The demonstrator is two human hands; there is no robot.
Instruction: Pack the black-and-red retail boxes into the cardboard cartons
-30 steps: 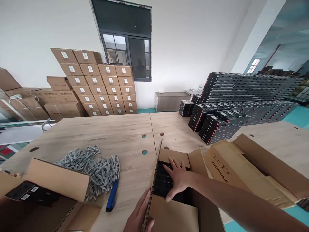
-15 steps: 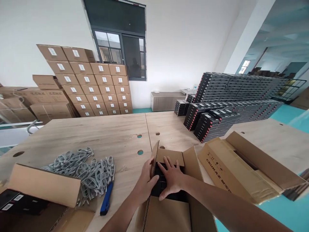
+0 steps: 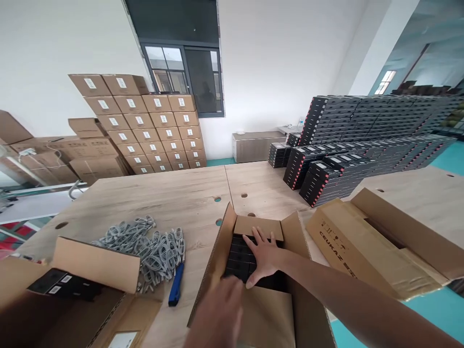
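An open cardboard carton (image 3: pixel 302 270) stands in front of me with its flaps up. Inside it lie black boxes (image 3: pixel 237 256) packed side by side. My right hand (image 3: pixel 264 258) rests on them, fingers spread, holding nothing. Over the carton's near left part is my left hand (image 3: pixel 221 304), smeared by motion, so its grip does not show. A brown inner flap or cardboard piece (image 3: pixel 268 314) covers the near part of the carton.
Left of the carton lie a blue cutter knife (image 3: pixel 176 285), a heap of grey cables (image 3: pixel 159 256) and another open carton (image 3: pixel 97 261) holding black boxes. An opened carton (image 3: pixel 362 241) lies right. Black boxes (image 3: pixel 380 116) are stacked behind; sealed cartons (image 3: pixel 137 121) stand by the wall.
My left hand has left the carton's left flap and moved down toward me. That flap now leans outward, showing more black boxes. My right hand stays on them; the view has shifted slightly left.
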